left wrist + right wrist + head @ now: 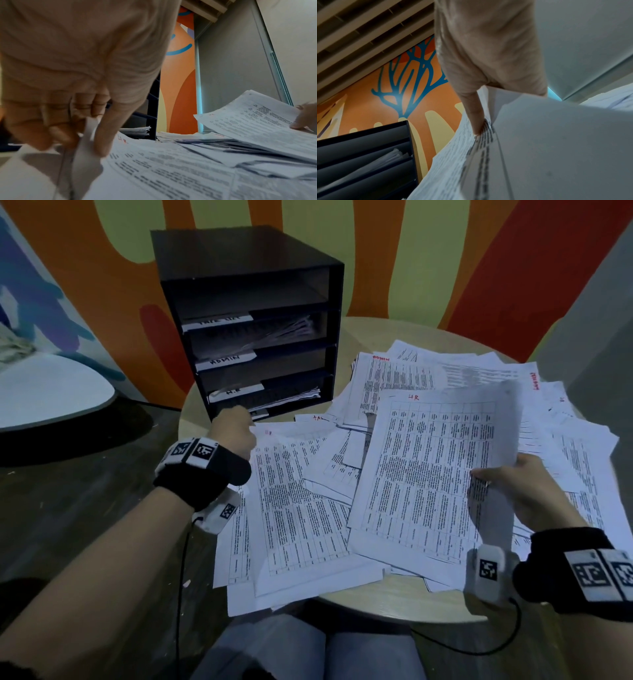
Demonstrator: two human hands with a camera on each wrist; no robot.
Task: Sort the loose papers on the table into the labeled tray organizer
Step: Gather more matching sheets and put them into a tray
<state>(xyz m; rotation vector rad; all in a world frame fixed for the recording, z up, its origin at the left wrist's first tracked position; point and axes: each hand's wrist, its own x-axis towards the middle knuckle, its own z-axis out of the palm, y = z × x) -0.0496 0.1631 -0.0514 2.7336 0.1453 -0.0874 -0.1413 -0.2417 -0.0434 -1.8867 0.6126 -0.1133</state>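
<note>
- The right hand pinches the right edge of a printed sheet marked "HR" in red, thumb on top and fingers curled beneath; the right wrist view shows a finger pressed along the curling edge; the sheet's gripped side is lifted while its left side rests on the heap.
- The left hand has its fingers curled round the top left corner of another sheet at the near left of the heap; the left wrist view shows thumb and fingers nipping a bent-up fold of paper; that sheet's red heading is too small to read.
- Loose papers lie fanned and overlapping over most of the round table; a few red headings show, one reading "ADMIN".
- The tray organizer stands at the table's back left, just beyond the left hand; three white labels on its shelf fronts show, the lower two reading "ADMIN" and "HR"; the top one is illegible.
- Progress, as a judgement: some papers already sit on two or three shelves, so sorting is under way; the heap on the table is far larger than what is filed, so most of the work remains; the HR sheet looks bound for the "HR" shelf.
</note>
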